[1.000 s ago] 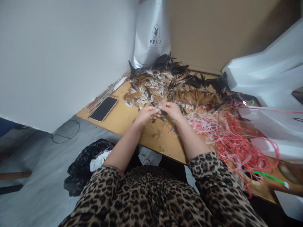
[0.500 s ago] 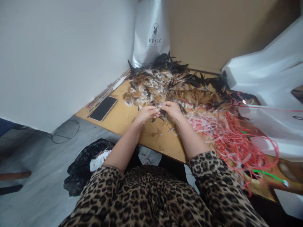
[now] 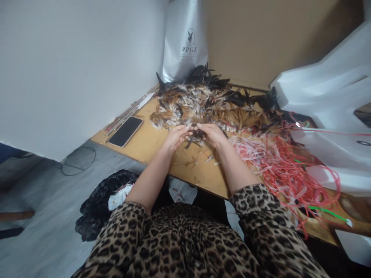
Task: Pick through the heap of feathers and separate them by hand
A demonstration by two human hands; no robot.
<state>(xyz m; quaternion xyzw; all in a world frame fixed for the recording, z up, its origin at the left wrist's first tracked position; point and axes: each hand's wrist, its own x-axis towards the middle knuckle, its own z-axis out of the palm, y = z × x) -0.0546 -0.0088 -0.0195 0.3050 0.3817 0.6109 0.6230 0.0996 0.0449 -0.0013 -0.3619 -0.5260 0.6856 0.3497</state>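
Note:
My left hand (image 3: 179,136) and my right hand (image 3: 213,135) meet almost fingertip to fingertip over the table (image 3: 156,150), at the near edge of a feather pile (image 3: 185,104). Thumb and fingers of my right hand are closed on a small dark feather (image 3: 198,133). My left hand is pinched beside it, its other fingers curled; whatever sits in that pinch is too small to make out. The pile mixes brown, white and black feathers, the long black ones lying at the back. A few loose feather scraps (image 3: 191,164) lie on the wood below my hands.
Tangled red and pale pink plastic strands (image 3: 290,166) cover the table's right side, with a green strip (image 3: 327,211) among them. A phone (image 3: 126,131) lies at left. White bags (image 3: 187,23) stand behind and at right. On the floor is a black plastic bag (image 3: 98,208).
My hands have drawn slightly apart at the fingertips, and the left hand's fingers have loosened a little. More of the dark feather shows beneath them. The view has shifted very slightly.

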